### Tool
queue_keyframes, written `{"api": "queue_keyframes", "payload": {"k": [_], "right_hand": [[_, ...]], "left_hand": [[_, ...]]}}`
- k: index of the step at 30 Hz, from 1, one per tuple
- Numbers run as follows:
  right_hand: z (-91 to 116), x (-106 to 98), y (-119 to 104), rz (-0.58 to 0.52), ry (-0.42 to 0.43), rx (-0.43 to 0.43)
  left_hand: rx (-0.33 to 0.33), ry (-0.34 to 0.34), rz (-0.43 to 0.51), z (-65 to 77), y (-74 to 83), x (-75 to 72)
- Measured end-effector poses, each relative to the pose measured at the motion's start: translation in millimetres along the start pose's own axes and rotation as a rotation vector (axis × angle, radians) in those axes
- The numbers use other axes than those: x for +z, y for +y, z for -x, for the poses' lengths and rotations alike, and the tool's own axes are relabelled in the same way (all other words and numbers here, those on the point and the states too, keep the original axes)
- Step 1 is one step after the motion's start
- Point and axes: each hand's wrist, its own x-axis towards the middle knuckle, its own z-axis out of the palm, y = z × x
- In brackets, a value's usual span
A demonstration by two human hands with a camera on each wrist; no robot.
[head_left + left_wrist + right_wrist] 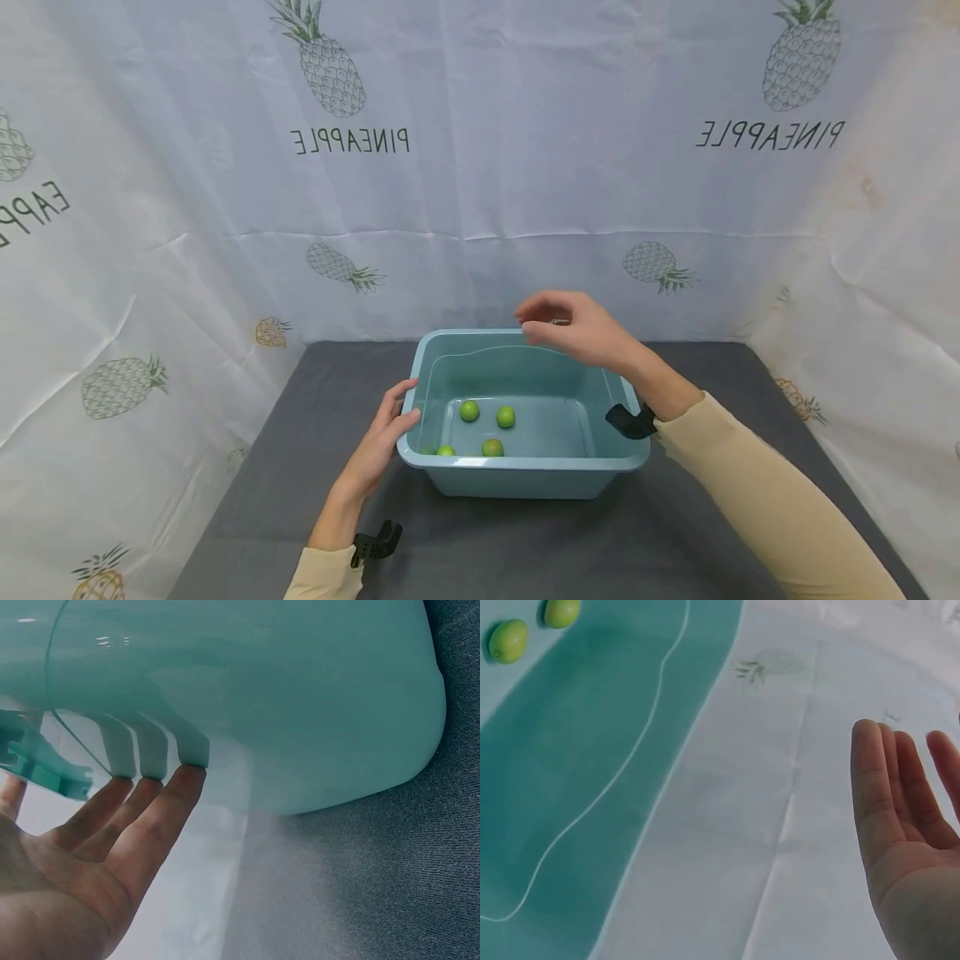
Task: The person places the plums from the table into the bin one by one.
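A light blue plastic tub [517,483] stands on the dark table. Several small round green fruits, lime-like, lie on its floor; one green fruit [492,447] is near the front wall, and another fruit [506,417] sits farther back. My left hand [378,446] rests against the tub's left side, thumb by the rim. In the left wrist view its fingertips [193,771] touch the outer wall, the fingers nearly straight. Above the tub's back rim hovers my right hand [573,325], fingers gently bent. The right wrist view shows its palm [922,892] with nothing held.
The dark grey table [525,550] reaches out around the tub. White cloth [510,183] printed with pineapples hangs behind it and along both sides. Each wrist wears a black camera band; the right band [632,422] overlaps the tub's right rim in the head view.
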Motion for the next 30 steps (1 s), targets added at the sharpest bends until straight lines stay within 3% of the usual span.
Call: {"api": "queue_keyframes", "payload": {"k": [19,30], "right_hand": [[41,-25,-1,0.015,0.151,0.089],[65,-37,6,0.092,0.202,0.123]], "left_hand": [[-0.009,0.019,0.003,-1.3,-2.1,-0.1],[-0.004,0.017,0.001,-1.3,-1.9,-0.4]]}}
